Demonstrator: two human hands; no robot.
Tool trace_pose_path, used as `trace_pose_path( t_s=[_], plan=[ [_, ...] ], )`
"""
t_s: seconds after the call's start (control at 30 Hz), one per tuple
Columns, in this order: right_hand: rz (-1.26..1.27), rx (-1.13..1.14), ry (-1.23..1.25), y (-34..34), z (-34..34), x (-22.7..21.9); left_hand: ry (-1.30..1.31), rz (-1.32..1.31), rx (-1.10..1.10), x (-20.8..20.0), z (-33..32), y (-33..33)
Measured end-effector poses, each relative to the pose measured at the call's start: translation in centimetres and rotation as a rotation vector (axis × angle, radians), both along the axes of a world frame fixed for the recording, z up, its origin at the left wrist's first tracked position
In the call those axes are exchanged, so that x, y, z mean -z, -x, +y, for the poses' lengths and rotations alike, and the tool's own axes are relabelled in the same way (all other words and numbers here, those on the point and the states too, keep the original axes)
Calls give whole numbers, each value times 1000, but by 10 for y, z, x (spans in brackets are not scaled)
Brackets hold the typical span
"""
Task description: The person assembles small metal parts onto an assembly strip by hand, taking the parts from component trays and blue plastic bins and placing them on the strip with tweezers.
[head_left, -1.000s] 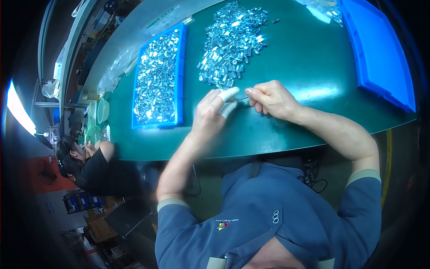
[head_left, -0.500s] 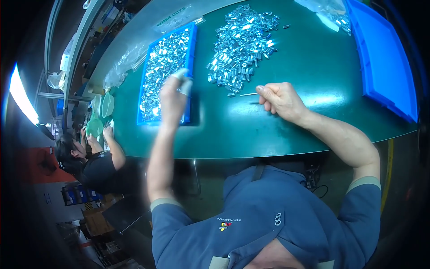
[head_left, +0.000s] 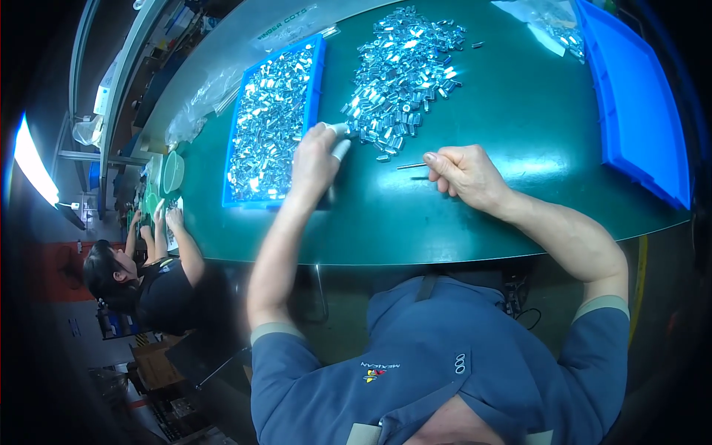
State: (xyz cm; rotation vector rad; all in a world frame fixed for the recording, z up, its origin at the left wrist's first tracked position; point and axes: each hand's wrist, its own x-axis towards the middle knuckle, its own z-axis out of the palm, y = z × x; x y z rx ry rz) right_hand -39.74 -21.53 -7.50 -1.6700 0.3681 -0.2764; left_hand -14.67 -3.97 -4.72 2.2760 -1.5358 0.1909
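Observation:
My left hand (head_left: 317,159), with white cots on its fingertips, is at the left edge of a loose pile of small shiny metal pieces (head_left: 400,81). Its thumb and forefinger are apart, the fingertips close to the nearest pieces, and I see nothing held between them. In my right hand (head_left: 471,174) a thin metal rod (head_left: 412,166) is pinched between thumb and fingers, pointing left over the green table (head_left: 415,222). Left of the pile stands a blue tray (head_left: 317,81) full of similar metal pieces (head_left: 271,119).
An empty-looking blue tray (head_left: 645,104) leans at the right edge, beside a clear bag (head_left: 552,26) with more pieces. Crumpled plastic (head_left: 193,111) lies left of the full tray. At far left a co-worker (head_left: 159,289) works near a green basket (head_left: 173,172).
My left hand has moved right, from over the full blue tray to the edge of the pile. My right hand with the rod has barely moved. The co-worker's hands have shifted.

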Motion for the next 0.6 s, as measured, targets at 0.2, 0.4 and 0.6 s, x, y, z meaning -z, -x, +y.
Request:
trace_pose_path(
  t_s=[0.2, 0.4, 0.6],
  plan=[
    [25, -27, -28, -1, 1, -1, 63, 25, -40, 14, 3, 14],
    [-13, -25, -30, -1, 2, 3, 80, 73, -44, 22, 14, 25],
    [-19, -28, -33, 0, 3, 2, 81, 45, 5, 22, 10, 27]
  ],
)
